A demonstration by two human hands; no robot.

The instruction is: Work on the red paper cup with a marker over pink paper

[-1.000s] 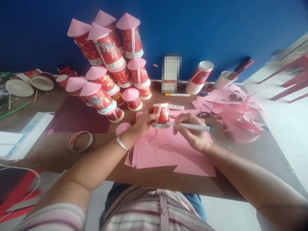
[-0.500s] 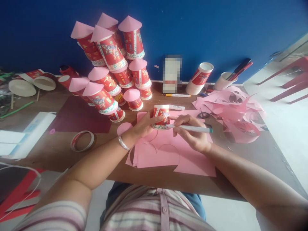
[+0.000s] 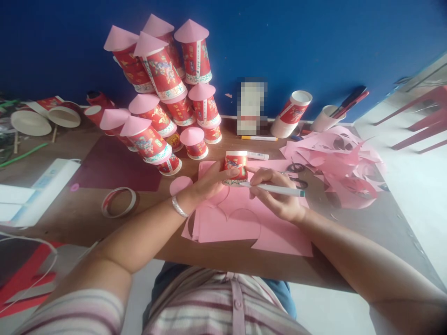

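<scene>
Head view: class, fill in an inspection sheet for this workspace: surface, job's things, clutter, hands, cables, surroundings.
Surface: brown table.
Job's things: red paper cup upside down on pink paper sheets; marker pen.
Clutter: pink offcuts, scissors, tape ring, stacked cone-topped cups.
Hands: left hand grips the cup; right hand holds the pen at its rim.
Cables: white cable lower left.
Surroundings: blue wall.
</scene>
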